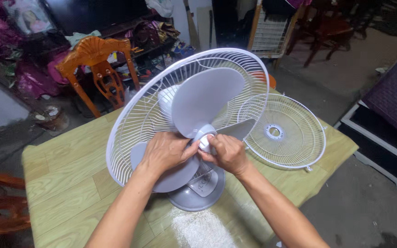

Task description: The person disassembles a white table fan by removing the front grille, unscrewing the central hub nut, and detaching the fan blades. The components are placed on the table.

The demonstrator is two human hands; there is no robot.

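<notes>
Left hand [164,151] and right hand [227,153] pinch hub cap [205,141] (fingertips meeting).

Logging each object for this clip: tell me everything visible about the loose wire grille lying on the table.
The loose white round wire grille is a shallow dish of thin radial wires, apparently coated metal, with a thick outer rim and a small open ring at its centre. It lies nearly flat on the pale green wood-grain table, at the far right corner, beside the grey table fan. Its near-left edge is overlapped in view by a fan blade. Neither hand touches it.
</notes>
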